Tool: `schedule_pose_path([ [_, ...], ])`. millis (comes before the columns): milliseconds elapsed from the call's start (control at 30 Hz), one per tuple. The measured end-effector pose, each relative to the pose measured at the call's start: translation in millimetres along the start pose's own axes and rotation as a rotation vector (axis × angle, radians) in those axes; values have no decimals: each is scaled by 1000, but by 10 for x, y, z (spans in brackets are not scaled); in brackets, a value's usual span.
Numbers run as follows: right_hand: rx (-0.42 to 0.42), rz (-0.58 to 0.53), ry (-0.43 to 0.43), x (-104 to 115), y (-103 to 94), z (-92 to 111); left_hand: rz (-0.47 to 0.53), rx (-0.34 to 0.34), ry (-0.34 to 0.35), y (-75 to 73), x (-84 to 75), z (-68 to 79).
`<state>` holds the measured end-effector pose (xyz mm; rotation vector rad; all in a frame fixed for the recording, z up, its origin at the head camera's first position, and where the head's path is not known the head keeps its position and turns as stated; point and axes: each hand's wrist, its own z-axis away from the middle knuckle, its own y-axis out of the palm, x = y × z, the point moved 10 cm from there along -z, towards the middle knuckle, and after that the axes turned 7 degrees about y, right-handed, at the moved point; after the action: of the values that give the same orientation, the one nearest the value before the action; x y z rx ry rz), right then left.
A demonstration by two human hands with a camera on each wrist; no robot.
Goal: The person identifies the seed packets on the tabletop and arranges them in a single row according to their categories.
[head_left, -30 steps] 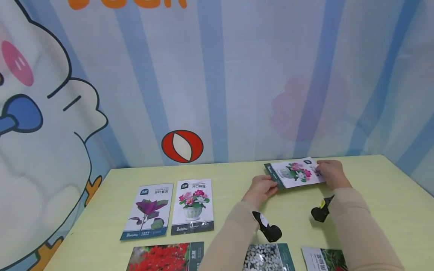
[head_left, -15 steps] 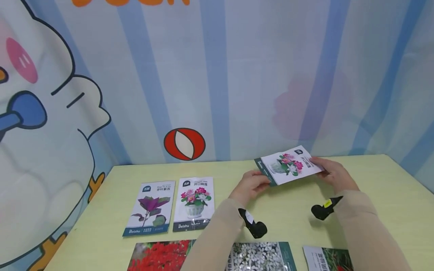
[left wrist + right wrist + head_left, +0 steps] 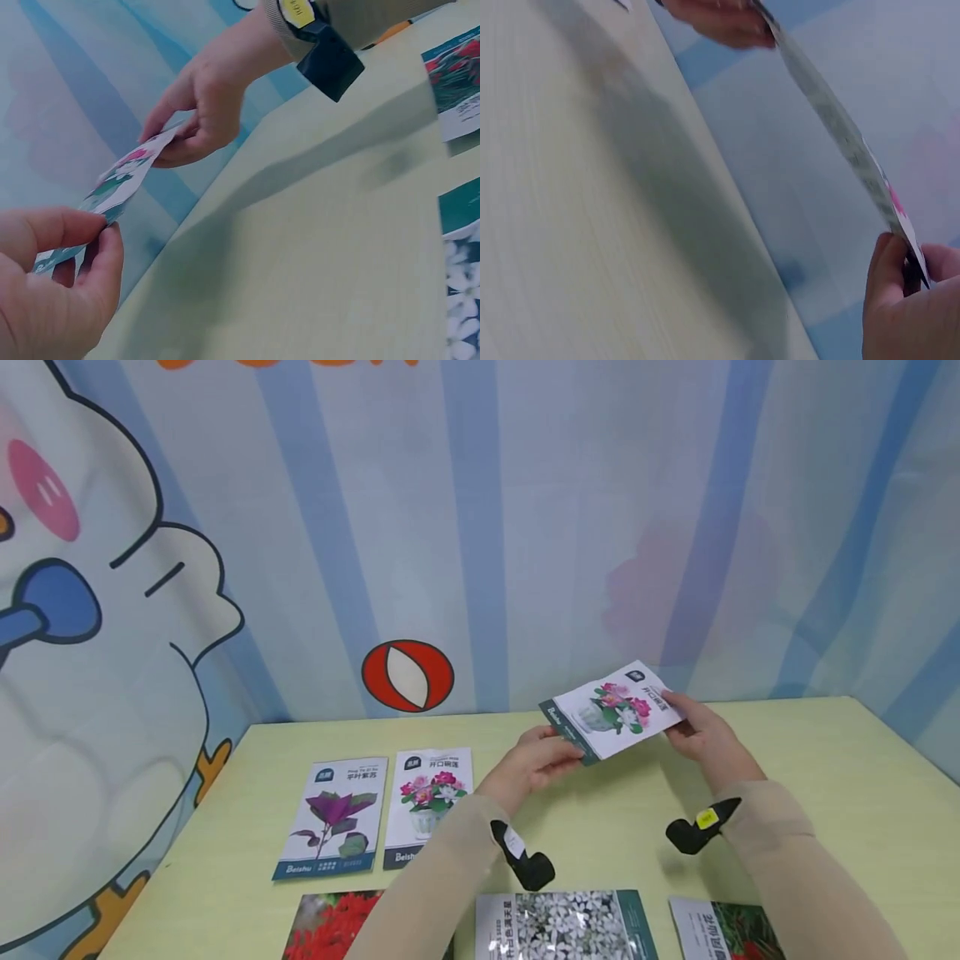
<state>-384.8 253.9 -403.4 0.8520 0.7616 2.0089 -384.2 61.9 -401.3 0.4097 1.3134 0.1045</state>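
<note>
A white seed packet (image 3: 615, 714) with pink potted flowers and a dark green band is held up off the table, tilted, between both hands. My left hand (image 3: 531, 765) pinches its banded end between thumb and fingers. The opposite end is pinched by my right hand (image 3: 705, 737). In the left wrist view the packet (image 3: 124, 176) appears nearly edge-on, with the left hand (image 3: 67, 277) close and the right hand (image 3: 214, 101) beyond. From the right wrist the packet's back (image 3: 840, 127) shows, and its shadow falls on the table.
To the left lie a purple-leaf seed packet (image 3: 330, 818) and another potted-flower packet (image 3: 412, 802), partly behind my left sleeve. Along the front are a red-flower packet (image 3: 330, 922), a white-flower packet (image 3: 566, 927) and a packet with green leaves (image 3: 738, 931). A striped curtain (image 3: 540, 568) hangs behind the table.
Both hands have lifted the held seed packet higher off the table and brought it leftward, tilting it more. The left sleeve now covers part of the red-flower and left potted-flower packets.
</note>
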Motion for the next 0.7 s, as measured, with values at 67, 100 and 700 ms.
schedule_pose_path([
  [67,22,2,-29,-47,72,19,0,-8,4,0,12,29],
  [100,27,12,-38,-78,104,29,2,-12,5,-1,23,45],
  [700,68,436,-130,-572,417,65,115,105,44,-149,7,376],
])
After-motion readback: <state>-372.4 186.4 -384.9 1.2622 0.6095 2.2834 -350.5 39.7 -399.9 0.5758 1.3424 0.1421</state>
